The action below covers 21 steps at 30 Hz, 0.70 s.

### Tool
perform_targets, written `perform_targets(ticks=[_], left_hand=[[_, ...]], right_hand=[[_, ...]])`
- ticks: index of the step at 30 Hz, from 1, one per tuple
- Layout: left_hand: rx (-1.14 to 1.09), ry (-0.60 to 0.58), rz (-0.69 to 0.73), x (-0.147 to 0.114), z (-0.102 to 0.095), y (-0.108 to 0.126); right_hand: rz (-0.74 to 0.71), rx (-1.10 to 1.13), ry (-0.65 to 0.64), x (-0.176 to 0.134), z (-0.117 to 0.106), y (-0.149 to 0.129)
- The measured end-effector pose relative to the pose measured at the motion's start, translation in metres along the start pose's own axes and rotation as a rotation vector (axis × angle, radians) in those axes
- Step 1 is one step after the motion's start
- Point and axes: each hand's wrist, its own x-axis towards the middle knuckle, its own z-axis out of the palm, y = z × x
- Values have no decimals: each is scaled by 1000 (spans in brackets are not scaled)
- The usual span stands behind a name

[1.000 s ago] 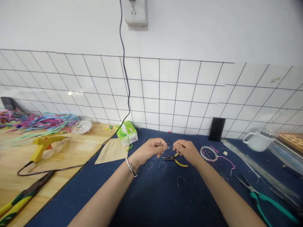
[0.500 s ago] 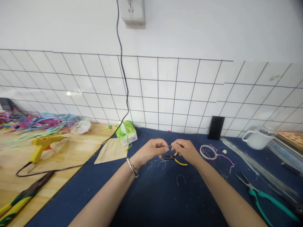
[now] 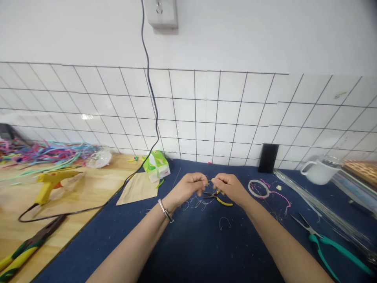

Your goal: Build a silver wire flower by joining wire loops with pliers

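My left hand (image 3: pixel 193 184), a bangle on its wrist, is closed in a pinch on a thin piece of wire (image 3: pixel 209 181). Facing it, my right hand (image 3: pixel 226 184) pinches the wire's other side. The wire spans the small gap between my fingertips, and its ends are hidden by the fingers. Just below the hands lie small pliers (image 3: pixel 224 202) with yellow handles. Several bent wire pieces rest on the dark blue mat (image 3: pixel 188 243) beneath, among them a U-shaped wire (image 3: pixel 225 223) nearer to me.
Right: a ring-shaped dish (image 3: pixel 259 189), a bundle of straight wires (image 3: pixel 309 202), green-handled pliers (image 3: pixel 316 235), a white mug (image 3: pixel 318 171), a black block (image 3: pixel 268 158). Left: a tissue pack (image 3: pixel 156 165), a yellow glue gun (image 3: pixel 48 184) with its cord, larger pliers (image 3: pixel 32 241), colourful pipe cleaners (image 3: pixel 53 152).
My fingers have shifted slightly on the wire, and my left hand has turned a little, its fingers more curled. The whole view has moved slightly.
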Motion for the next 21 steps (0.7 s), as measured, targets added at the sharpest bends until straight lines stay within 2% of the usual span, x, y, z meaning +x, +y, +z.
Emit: perform_targets(ticks=[5, 11, 21], left_hand=[[34, 17, 9, -1, 1, 3], [18, -27, -50, -1, 5, 2], [-17, -50, -97, 2, 5, -5]], right_hand=[[23, 60, -17, -1, 1, 2], [61, 165, -16, 0, 2, 8], [72, 157, -97, 0, -4, 6]])
